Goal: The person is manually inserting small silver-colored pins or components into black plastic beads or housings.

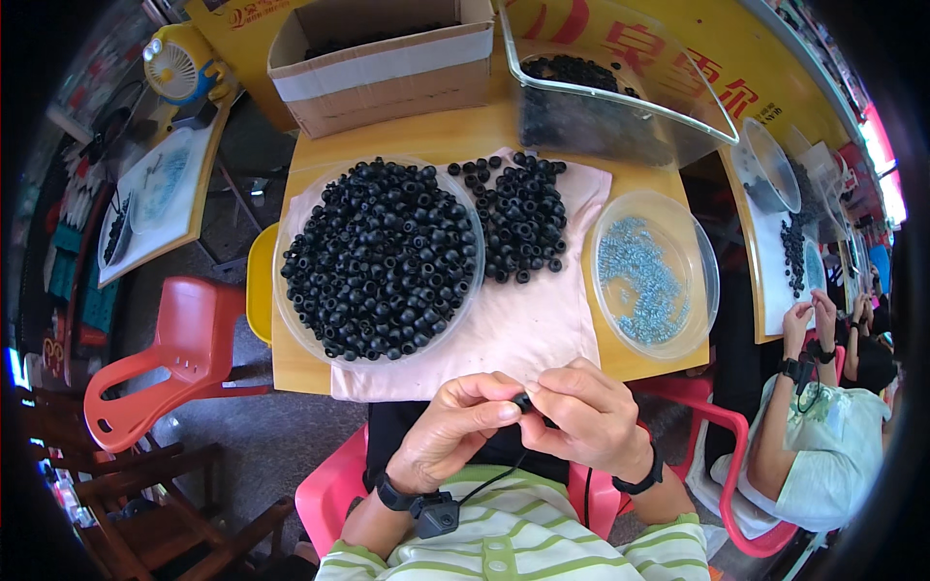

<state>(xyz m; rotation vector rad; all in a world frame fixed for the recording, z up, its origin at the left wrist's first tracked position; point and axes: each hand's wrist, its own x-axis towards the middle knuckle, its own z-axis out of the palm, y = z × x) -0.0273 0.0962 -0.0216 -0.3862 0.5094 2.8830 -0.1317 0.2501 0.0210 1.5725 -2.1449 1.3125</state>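
In front of my chest, my left hand [460, 426] and my right hand [591, 416] meet at the fingertips. Between them they pinch a small black plastic piece [523, 401], mostly covered by the fingers. Whether the right fingers also hold something tiny, I cannot make out. Beyond my hands, a wide clear round tray [477, 283] is heaped with round, hollow black plastic pieces [383, 257]. More of these black pieces [526, 218] lie loose on a pale pink cloth [542, 320]. To the right, a clear round bowl [712, 276] holds many tiny silvery-blue pieces [639, 276] resembling springs.
At the table's far side stand a cardboard box [387, 82] and a clear plastic bin [620, 121], both containing black pieces. A red chair [184, 334] and yellow stool [260, 281] are at left. Another person [814, 436] works at a table to the right.
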